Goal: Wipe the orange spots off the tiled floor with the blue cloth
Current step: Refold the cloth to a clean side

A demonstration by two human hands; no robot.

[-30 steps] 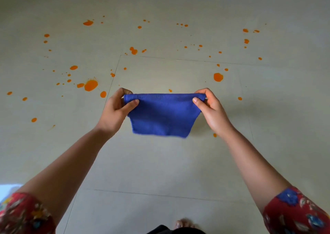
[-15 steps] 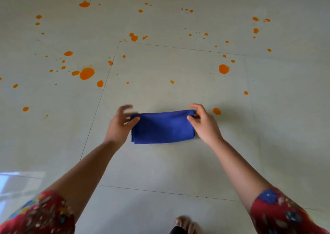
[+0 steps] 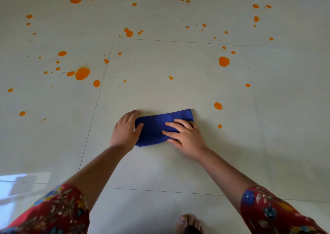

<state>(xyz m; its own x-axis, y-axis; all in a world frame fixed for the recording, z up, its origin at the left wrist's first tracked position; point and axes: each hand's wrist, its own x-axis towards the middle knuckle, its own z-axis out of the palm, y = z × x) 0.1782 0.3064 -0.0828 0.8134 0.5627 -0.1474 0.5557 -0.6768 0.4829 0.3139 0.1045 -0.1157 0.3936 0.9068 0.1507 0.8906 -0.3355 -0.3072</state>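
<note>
The big spot (image 3: 82, 73) is far off to the left. The left hand (image 3: 125, 132) rests loose at the edge of the folded cloth (image 3: 155, 126), thumb on top. The right hand (image 3: 185, 135) presses it flat on the floor (image 3: 160, 171). The near spot (image 3: 218, 105) could smear if the cloth slips or bunches.

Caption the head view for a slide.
Left hand and right hand rest on the folded cloth on the floor, orange spots around.
</note>
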